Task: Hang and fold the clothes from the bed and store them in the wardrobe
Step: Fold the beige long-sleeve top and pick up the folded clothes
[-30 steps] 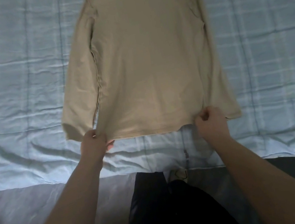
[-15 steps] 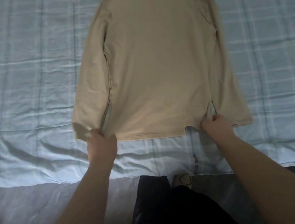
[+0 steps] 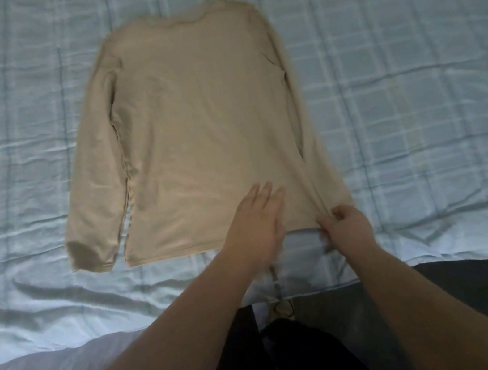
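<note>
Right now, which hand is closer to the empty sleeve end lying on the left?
Left. The left hand lies open on the shirt hem, still well right of that cuff. The right hand pinches the hem's far right corner, farther away.

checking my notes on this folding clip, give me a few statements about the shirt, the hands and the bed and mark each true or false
1. The beige long-sleeved shirt lies spread flat on the bed. True.
2. The left hand grips the hem at the shirt's left corner. False: it lies with straight fingers over the lower middle of the shirt, holding nothing.
3. The right hand pinches the shirt's hem at its right corner. True.
4. Both sleeves are folded across the chest. False: each sleeve lies alongside the body of the shirt.
5. The bed cover is light blue with a check pattern. True.
</note>
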Available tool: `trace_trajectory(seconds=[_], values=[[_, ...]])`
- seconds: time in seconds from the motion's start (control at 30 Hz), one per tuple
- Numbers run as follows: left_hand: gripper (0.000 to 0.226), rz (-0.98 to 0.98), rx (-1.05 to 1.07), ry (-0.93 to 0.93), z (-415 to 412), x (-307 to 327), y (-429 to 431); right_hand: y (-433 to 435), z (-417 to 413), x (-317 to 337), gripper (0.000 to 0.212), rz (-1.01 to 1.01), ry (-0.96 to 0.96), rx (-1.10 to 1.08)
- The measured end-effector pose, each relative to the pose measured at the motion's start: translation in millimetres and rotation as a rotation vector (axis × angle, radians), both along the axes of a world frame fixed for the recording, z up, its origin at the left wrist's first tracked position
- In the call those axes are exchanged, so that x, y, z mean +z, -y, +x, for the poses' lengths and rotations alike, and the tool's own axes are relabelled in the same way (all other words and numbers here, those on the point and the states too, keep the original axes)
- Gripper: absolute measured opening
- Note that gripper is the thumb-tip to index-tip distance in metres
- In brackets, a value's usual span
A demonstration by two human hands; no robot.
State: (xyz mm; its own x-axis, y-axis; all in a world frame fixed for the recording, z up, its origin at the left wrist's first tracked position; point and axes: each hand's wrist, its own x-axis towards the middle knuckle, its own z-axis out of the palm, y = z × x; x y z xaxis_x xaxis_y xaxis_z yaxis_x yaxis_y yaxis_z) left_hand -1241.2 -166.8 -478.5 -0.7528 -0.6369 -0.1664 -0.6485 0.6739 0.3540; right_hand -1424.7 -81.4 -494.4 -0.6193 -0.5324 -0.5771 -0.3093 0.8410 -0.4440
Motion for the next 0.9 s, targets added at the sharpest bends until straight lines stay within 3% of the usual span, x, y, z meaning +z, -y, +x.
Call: trace_trajectory(seconds=[0.07, 0.17, 0.3, 0.4, 0.47, 0.57, 0.63, 0.9], values=[[0.063, 0.111, -0.032, 0.129, -25, -9, -1, -2, -7, -5, 0.024, 0.020, 0.041, 0.007], [0.063, 0.186, -0.018, 0.192, -45, -24, -6, 3, -18, -10, 0.023, 0.066, 0.105, -0.022], [0.053, 0.218, 0.016, 0.223, -55, -34, -3, 14, -42, -4, 0.022, 0.014, -0.093, -0.088], [0.039, 0.164, 0.083, 0.132, -61, -31, 14, 30, -58, -4, 0.021, -0.077, -0.222, -0.012], [0.039, 0.157, 0.103, 0.040, -65, -26, 32, 45, -62, -7, 0.034, 0.013, -0.186, 0.095], [0.041, 0.195, 0.129, -0.069, -72, -12, 61, 59, -61, -6, 0.019, 0.170, -0.100, 0.153], [0.041, 0.236, 0.128, -0.096, -78, 0, 79, 64, -66, 5, 0.018, 0.206, -0.054, 0.074], [0.042, 0.295, 0.096, -0.164, -149, 29, 136, 83, -163, 59, 0.014, -0.068, 0.134, -0.261]])
